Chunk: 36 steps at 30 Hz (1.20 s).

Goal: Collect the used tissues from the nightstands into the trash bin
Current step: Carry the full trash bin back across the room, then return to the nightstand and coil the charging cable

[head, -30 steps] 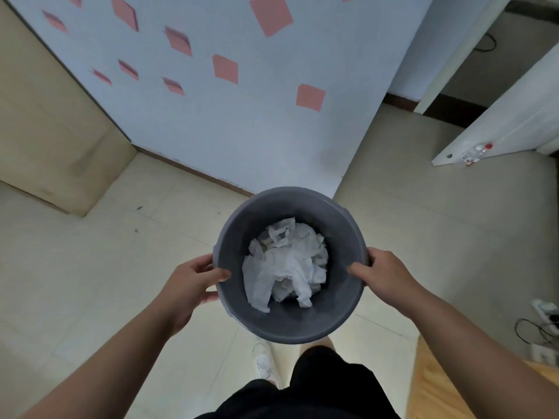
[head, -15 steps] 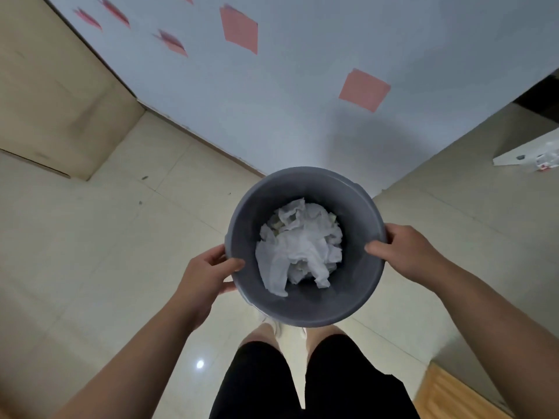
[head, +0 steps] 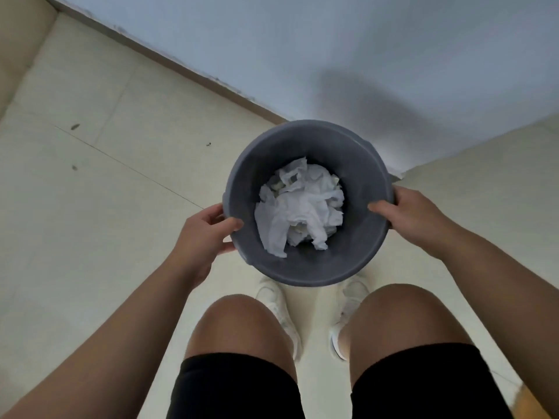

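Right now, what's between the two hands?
In the head view, the grey trash bin sits between the left hand and the right hand, both gripping its rim. Crumpled white tissues lie inside it.

Home room: tiled floor [head: 90, 225], painted wall [head: 302, 40].

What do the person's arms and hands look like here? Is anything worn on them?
Both forearms are bare, with no sleeves in view. The left hand and the right hand show no gloves, rings, watch or bracelet. Lower in the frame the person wears black shorts and white shoes.
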Tool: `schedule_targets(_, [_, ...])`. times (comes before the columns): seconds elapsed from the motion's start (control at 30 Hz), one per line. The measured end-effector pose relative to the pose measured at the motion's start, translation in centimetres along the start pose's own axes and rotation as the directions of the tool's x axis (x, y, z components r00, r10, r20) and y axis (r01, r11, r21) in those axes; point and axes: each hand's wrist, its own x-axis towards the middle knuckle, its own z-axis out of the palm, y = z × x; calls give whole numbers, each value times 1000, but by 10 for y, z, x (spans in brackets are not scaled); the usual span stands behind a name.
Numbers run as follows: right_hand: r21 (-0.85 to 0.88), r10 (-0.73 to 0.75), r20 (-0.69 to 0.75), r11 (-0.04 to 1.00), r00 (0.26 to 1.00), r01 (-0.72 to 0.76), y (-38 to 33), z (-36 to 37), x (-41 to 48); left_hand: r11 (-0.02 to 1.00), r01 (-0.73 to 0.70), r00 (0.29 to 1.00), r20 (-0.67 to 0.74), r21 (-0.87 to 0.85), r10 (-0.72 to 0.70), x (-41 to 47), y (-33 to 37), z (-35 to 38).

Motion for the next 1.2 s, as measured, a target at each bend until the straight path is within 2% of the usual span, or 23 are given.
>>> schedule_targets(0.27, [154, -2, 35, 988, 999, -3, 33, 19, 95, 999, -49, 993, 108, 22, 46, 99, -44, 4])
schedule_targets(0.4, [293, 52, 6, 955, 999, -52, 30, 14, 105, 1000, -10, 979, 202, 19, 6, 107, -38, 2])
schedule_targets(0.5, [294, 114, 11, 949, 993, -112, 18, 9, 89, 996, 48, 986, 154, 72, -58, 85, -27, -4])
schedule_targets(0.53, [240, 136, -14, 962, 991, -129, 14, 5, 77, 994, 77, 987, 132, 81, -87, 71, -22, -5])
schedule_targets(0.6, [7, 126, -104, 992, 986, -126, 2, -4, 44, 990, 101, 988, 104, 93, -111, 35, -10, -7])
schedule_targets(0.67, [-238, 68, -125, 966, 990, -97, -20, -12, -1, 989, 70, 994, 79, 130, -80, -10, 6, -12])
schedule_targets(0.7, [-283, 65, -108, 955, 992, -93, -35, -19, -27, 990, 54, 996, 63, 134, -63, -40, 18, -16])
schedule_targets(0.83, [-311, 121, 6, 944, 993, -113, -112, -41, -136, 996, 44, 999, 7, 78, -45, -172, 69, -50])
schedule_targets(0.97, [-389, 93, 122, 921, 988, -39, -225, -49, -241, 999, 42, 995, -87, 2, -41, -311, 108, -104])
schedule_targets(1.07, [-423, 36, 178, 905, 983, 44, -294, -45, -298, 996, 42, 979, -197, -75, -56, -386, 117, -148])
schedule_targets(1.2, [-448, -63, 230, 879, 971, 163, -368, -16, -343, 983, 20, 928, -364, -180, -85, -457, 90, -206])
